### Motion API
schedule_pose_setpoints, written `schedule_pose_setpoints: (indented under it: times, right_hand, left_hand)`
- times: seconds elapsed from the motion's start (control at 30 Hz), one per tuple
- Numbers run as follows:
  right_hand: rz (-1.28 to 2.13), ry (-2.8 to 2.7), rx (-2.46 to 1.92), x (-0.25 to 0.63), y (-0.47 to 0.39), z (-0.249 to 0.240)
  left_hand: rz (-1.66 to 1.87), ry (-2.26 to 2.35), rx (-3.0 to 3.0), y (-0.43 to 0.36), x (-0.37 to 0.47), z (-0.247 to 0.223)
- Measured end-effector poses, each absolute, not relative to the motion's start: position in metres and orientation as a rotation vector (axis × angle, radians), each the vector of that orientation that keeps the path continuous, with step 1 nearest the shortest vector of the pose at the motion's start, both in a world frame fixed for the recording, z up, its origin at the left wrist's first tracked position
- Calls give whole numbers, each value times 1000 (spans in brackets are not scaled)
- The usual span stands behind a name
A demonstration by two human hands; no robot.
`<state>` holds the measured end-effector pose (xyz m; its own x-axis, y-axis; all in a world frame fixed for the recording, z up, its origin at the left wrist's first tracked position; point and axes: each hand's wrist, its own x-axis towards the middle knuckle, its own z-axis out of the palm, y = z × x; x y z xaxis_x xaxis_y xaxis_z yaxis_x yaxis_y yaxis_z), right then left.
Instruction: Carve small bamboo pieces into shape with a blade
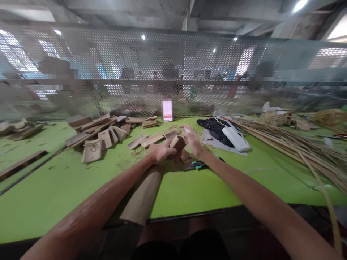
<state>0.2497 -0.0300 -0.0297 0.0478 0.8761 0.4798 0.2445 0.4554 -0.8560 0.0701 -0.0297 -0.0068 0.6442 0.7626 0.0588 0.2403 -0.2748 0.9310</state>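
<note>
My left hand (164, 151) is closed around a short curved bamboo piece (179, 143), with the thumb lying along its near side. Just to the right, my right hand (194, 142) is raised with its fingers apart. A small white patch shows at its fingers; whether it is a wrapping or an object I cannot tell. Under my left wrist a long split bamboo length (142, 196) reaches the table's front edge. A black and teal cutting tool (197, 165) lies beneath my right forearm. Short cut bamboo pieces (153, 139) lie beyond my left hand among shavings.
More bamboo pieces (92, 150) are heaped at the left on the green table (238, 187). A black cloth (213, 130) and a white device (235, 139) lie at right, beside long bamboo strips (284, 146). A phone (167, 110) stands against the perforated screen (130, 90).
</note>
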Motion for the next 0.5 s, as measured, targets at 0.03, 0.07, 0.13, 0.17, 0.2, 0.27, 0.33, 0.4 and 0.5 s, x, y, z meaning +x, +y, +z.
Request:
schedule_pose_setpoints:
  times: [0.03,0.07,0.13,0.17,0.2,0.27,0.33,0.4,0.5]
  right_hand:
    - [612,-1528,-1054,246,-35,-29]
    - [577,-1563,-1070,243,-38,-29]
    - [507,-1589,-1109,241,-41,-29]
    - [489,-1585,-1128,241,-40,-29]
    - [490,-1579,-1148,242,-38,-29]
    - [553,-1568,-1178,245,-35,-28]
    - [660,-1567,-1189,246,-34,-25]
    - [694,-1602,-1167,247,-34,-22]
    - [603,-1721,-1109,250,-32,-21]
  left_hand:
    - [617,768,1847,-28,70,-8]
    - [599,736,1868,-27,71,-9]
    - [575,681,1905,-24,72,-12]
    - [566,664,1917,-23,73,-13]
    - [559,655,1927,-22,73,-14]
    - [556,661,1941,-22,74,-14]
    - [554,671,1954,-23,73,-13]
    - [543,668,1972,-23,73,-12]
    - [533,644,2003,-23,73,-12]
